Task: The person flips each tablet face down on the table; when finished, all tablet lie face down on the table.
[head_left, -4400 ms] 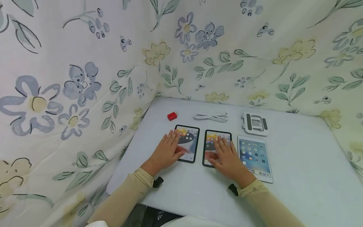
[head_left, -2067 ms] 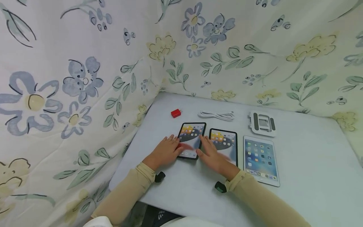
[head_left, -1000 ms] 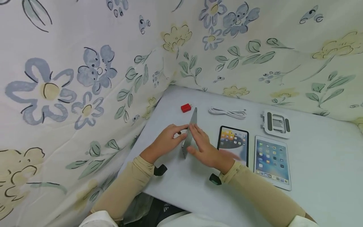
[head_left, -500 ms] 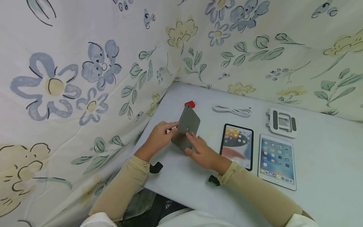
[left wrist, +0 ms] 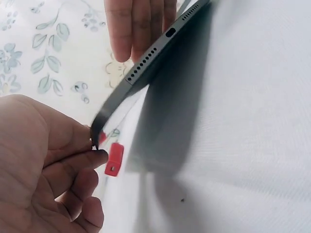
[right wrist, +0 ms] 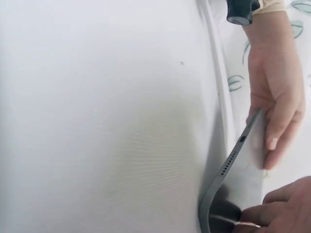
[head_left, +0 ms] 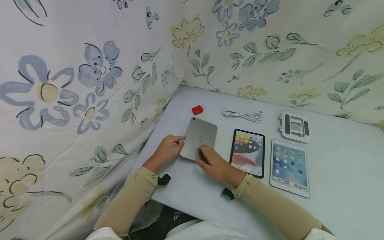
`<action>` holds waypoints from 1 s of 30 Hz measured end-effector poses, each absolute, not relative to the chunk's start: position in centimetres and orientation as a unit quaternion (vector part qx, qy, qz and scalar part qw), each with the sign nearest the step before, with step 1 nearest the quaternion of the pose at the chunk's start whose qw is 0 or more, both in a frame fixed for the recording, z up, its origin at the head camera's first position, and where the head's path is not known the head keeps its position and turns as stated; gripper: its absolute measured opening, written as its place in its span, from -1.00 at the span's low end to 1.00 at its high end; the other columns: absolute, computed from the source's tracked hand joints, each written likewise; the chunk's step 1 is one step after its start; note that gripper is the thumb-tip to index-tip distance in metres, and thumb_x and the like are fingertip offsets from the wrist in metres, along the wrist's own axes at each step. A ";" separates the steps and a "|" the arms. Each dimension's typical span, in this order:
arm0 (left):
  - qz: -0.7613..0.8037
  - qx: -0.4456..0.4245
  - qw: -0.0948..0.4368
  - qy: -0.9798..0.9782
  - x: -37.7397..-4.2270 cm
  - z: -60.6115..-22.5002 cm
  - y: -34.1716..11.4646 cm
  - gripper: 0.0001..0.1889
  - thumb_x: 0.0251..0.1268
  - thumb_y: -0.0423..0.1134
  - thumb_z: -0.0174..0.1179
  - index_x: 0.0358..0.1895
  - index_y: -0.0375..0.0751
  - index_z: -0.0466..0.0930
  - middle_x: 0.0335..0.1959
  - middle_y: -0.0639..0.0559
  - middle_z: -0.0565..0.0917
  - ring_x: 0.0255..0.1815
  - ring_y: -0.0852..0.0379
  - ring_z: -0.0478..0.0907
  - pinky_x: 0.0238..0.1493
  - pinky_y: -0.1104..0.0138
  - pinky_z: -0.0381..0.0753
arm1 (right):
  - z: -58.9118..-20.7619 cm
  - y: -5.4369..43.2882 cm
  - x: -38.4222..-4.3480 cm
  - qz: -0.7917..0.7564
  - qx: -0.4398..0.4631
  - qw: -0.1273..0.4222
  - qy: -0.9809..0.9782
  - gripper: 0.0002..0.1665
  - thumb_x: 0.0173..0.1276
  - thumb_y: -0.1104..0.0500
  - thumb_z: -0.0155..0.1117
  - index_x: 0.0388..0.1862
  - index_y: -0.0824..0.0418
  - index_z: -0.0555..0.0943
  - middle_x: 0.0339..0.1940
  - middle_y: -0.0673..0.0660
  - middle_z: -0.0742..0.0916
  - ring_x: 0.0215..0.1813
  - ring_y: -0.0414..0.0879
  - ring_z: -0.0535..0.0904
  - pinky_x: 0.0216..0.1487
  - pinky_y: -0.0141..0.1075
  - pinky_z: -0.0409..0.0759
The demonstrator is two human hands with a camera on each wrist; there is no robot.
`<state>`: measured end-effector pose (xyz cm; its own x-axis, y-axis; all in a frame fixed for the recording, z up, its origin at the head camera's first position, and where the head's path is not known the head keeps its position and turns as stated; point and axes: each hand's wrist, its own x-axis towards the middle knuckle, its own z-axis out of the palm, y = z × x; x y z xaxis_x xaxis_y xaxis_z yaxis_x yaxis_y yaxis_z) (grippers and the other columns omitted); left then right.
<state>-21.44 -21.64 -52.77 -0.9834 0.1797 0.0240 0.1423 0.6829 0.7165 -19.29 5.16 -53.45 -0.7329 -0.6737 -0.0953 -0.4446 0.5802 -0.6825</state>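
A grey tablet (head_left: 201,133) is tilted just above the table in the head view, its plain metal back turned up and its screen hidden. My left hand (head_left: 166,150) pinches the tablet's left edge between thumb and finger; the left wrist view shows this grip (left wrist: 73,155) close up. The fingers of my right hand (head_left: 218,166) lie extended against the tablet's back, near its lower middle. In the right wrist view the tablet's edge (right wrist: 232,160), with speaker holes and a port, slants away from the white tabletop.
A red charger plug (head_left: 197,110) and a coiled white cable (head_left: 242,115) lie behind the tablet. To the right are a second dark-framed tablet (head_left: 247,153), a white tablet (head_left: 289,168) and a white folding stand (head_left: 294,127). Floral cloth (head_left: 105,110) bounds the table's left and back.
Both hands lay on the two dark tablets; the right moved left to the first one. That tablet was raised on edge and turned over, its back now facing up. The others stayed put.
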 end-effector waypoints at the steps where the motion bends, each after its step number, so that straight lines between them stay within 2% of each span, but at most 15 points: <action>1: 0.388 0.085 0.030 0.917 -21.5 -52.9 -21.6 -0.60 0.56 -0.22 0.26 0.37 -0.20 0.69 0.14 -0.22 0.71 0.11 -0.10 0.64 0.08 0.01 0.67 | -53.4 5.2 -19.2 -0.325 -0.316 0.180 0.873 0.01 0.73 -0.31 -0.07 0.77 0.34 -0.04 0.77 0.26 0.10 0.77 0.14 -0.11 0.69 0.08 -0.07; 5: 0.373 0.084 0.047 0.923 -21.7 -53.4 -21.3 -0.55 0.53 -0.20 0.27 0.39 -0.22 0.66 0.20 -0.26 0.69 0.19 -0.16 0.65 0.14 -0.02 0.68 | -53.2 5.1 -19.0 -0.323 -0.302 0.197 0.875 0.00 0.72 -0.31 -0.05 0.78 0.28 -0.05 0.78 0.21 0.06 0.77 0.10 -0.17 0.68 0.07 -0.04; 11: 0.343 0.089 0.059 0.933 -21.8 -54.0 -20.9 -0.53 0.52 -0.16 0.30 0.39 -0.26 0.66 0.21 -0.27 0.69 0.21 -0.15 0.65 0.17 0.01 0.68 | -53.3 4.7 -18.8 -0.308 -0.302 0.200 0.880 -0.01 0.73 -0.32 -0.07 0.78 0.28 -0.04 0.78 0.23 0.04 0.77 0.12 -0.18 0.68 0.07 -0.02; 15: 0.328 0.101 0.054 0.938 -21.7 -54.3 -20.8 -0.53 0.51 -0.15 0.30 0.37 -0.29 0.66 0.21 -0.26 0.70 0.20 -0.13 0.64 0.18 0.00 0.67 | -53.6 4.5 -18.6 -0.308 -0.304 0.197 0.880 -0.02 0.73 -0.28 -0.03 0.77 0.31 -0.01 0.78 0.26 0.05 0.77 0.14 -0.20 0.68 0.10 -0.03; 20: 0.283 0.109 0.039 0.952 -21.6 -54.5 -20.4 -0.49 0.50 -0.07 0.30 0.38 -0.27 0.67 0.18 -0.26 0.71 0.18 -0.17 0.62 0.18 -0.04 0.62 | -53.9 4.5 -18.5 -0.299 -0.302 0.196 0.884 -0.01 0.73 -0.32 -0.07 0.77 0.31 -0.02 0.78 0.25 0.03 0.77 0.12 -0.23 0.69 0.06 -0.06; 26: 0.209 0.137 0.022 0.968 -21.2 -54.3 -19.7 -0.43 0.61 0.11 0.16 0.41 -0.23 0.64 0.16 -0.17 0.75 0.23 -0.16 0.56 0.18 -0.10 0.42 | -53.8 4.6 -18.5 -0.287 -0.298 0.194 0.890 0.00 0.73 -0.36 -0.15 0.77 0.31 -0.02 0.78 0.26 0.04 0.77 0.12 -0.21 0.69 0.05 -0.06; 30: 0.201 0.146 0.020 0.968 -20.7 -54.1 -19.5 -0.38 0.67 0.18 0.04 0.43 -0.24 0.62 0.22 -0.16 0.73 0.26 -0.16 0.54 0.22 -0.12 0.38 | -53.7 4.7 -18.4 -0.281 -0.297 0.193 0.892 0.02 0.73 -0.37 -0.17 0.76 0.34 0.00 0.78 0.27 0.05 0.77 0.14 -0.20 0.69 0.06 -0.05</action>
